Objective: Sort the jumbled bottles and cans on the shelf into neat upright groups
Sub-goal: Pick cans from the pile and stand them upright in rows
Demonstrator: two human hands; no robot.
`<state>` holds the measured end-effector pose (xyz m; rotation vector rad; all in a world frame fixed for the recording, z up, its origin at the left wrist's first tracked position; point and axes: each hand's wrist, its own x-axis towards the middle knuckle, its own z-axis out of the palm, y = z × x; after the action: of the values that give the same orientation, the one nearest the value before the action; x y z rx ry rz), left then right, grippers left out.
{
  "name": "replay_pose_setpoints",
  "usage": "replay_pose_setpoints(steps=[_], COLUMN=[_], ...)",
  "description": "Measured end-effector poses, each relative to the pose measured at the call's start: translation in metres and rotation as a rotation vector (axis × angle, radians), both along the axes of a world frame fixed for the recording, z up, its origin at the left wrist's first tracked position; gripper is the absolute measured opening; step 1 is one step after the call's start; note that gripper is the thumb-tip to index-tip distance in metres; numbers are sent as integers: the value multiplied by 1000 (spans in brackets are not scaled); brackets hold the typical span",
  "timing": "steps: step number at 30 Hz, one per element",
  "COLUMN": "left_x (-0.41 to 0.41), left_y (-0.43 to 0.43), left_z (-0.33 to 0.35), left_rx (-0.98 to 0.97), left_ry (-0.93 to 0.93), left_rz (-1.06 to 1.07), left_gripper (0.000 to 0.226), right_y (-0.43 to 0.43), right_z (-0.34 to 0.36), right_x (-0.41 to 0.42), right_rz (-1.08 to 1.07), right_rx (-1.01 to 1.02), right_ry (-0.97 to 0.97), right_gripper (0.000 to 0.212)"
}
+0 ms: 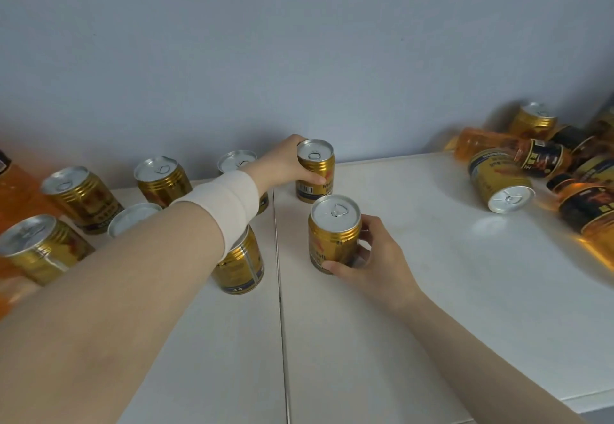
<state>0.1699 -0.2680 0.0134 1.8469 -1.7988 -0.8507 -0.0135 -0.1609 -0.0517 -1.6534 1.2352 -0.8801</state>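
Two gold cans stand upright at the middle of the white shelf (pixel 415 257). My left hand (pixel 285 166) grips the far can (pixel 315 171) from its left side, near the back wall. My right hand (pixel 375 257) grips the near can (pixel 334 234) from its right side. Several more gold cans stand upright to the left, among them one (pixel 161 179) at the back and one (pixel 241 262) partly hidden under my left forearm. At the right a gold can (pixel 498 181) lies on its side beside tumbled orange bottles (pixel 545 157) with dark labels.
A seam (pixel 280 290) runs front to back down the shelf between the two can groups. An orange bottle (pixel 13 191) stands at the far left edge. The grey wall (pixel 299 41) closes the back. The shelf's front edge (pixel 591 397) shows at lower right.
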Motion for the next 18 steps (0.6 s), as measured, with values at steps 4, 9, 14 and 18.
replay_pose_setpoints(steps=[4,9,14,18], left_x=[2,-6,-22,-56], left_y=[-6,7,15,8], left_z=[-4,11,44,77], left_rx=[24,76,-113,-293], left_ry=[10,-22,-180,-424], left_rz=[-22,-9,37,-19], left_gripper=[84,116,102,85], right_y=[-2,-2,-16,-54], right_z=[-2,1,31,69], right_x=[-1,-6,-48,-112], right_rz=[24,95,36,-132], right_rx=[-5,35,-47,-294], right_ry=[-7,19,18,379], right_gripper=[67,75,71,60])
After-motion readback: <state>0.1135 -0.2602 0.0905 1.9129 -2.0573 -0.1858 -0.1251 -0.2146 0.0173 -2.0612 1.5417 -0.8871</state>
